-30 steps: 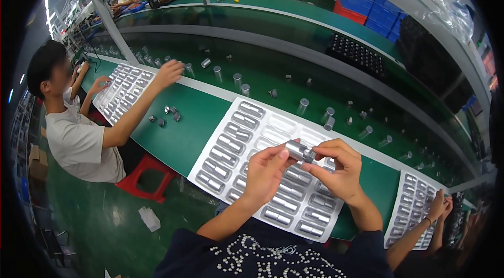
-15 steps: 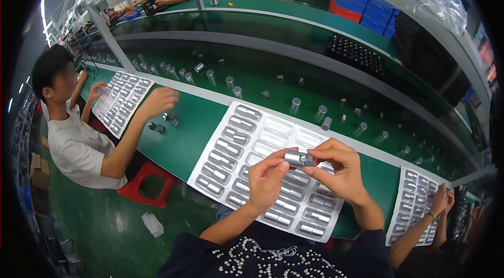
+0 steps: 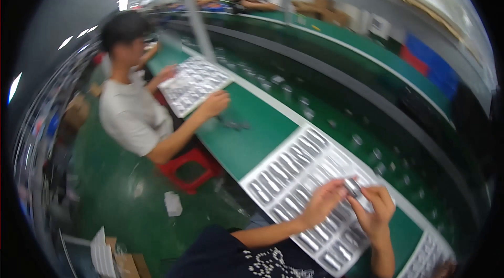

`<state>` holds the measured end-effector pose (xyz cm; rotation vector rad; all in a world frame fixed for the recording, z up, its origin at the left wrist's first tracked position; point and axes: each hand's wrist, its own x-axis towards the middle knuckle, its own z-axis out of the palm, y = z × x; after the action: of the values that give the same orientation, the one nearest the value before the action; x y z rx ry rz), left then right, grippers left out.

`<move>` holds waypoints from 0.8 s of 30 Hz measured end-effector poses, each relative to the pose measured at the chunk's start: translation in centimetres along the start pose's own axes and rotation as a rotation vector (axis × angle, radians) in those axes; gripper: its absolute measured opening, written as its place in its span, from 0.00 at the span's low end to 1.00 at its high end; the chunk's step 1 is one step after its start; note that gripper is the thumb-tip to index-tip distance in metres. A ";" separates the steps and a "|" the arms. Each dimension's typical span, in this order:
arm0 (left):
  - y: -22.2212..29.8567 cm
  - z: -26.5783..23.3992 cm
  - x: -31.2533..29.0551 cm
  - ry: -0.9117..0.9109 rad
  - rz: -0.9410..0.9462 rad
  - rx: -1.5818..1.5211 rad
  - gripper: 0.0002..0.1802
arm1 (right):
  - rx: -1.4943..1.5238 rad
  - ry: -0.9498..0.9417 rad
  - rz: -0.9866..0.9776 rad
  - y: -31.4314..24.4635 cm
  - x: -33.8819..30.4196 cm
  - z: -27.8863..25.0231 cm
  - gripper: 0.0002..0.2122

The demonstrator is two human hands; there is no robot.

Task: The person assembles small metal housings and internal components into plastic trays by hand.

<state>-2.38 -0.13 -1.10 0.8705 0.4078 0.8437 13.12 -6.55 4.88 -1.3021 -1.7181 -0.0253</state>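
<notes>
A short silver metal cylinder [image 3: 353, 187] is held up between both hands, above the right part of a white moulded tray [image 3: 334, 161]. My left hand [image 3: 324, 202] pinches it from the left with thumb and fingers. My right hand [image 3: 377, 209] grips its other end, fingers bent round it. Motion blur hides the fine detail of the part. Beneath the hands, the tray carries rows of similar silver cylinders lying in pockets, while several pockets in its far middle have none.
At left a co-worker in a white shirt [image 3: 126, 115] sits by another filled tray [image 3: 181, 111]. Small dark parts [image 3: 233, 125] lie on the green bench [image 3: 262, 136] between us. Silver cylinders stand along the dark green strip beyond. A red stool [image 3: 191, 170] is below.
My view has swung left and blurred, so the bench now slants more. Both hands still hold the cylinder together. The co-worker's near hand has come closer to their tray.
</notes>
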 end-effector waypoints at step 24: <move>1.9 -1.9 0.8 -0.033 0.015 0.811 0.29 | -0.106 -0.137 0.031 3.1 -1.1 2.8 0.16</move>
<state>-3.97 2.17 -0.70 1.6318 0.7353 0.6694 13.64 -4.63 1.07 -1.4360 -1.8330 -0.0093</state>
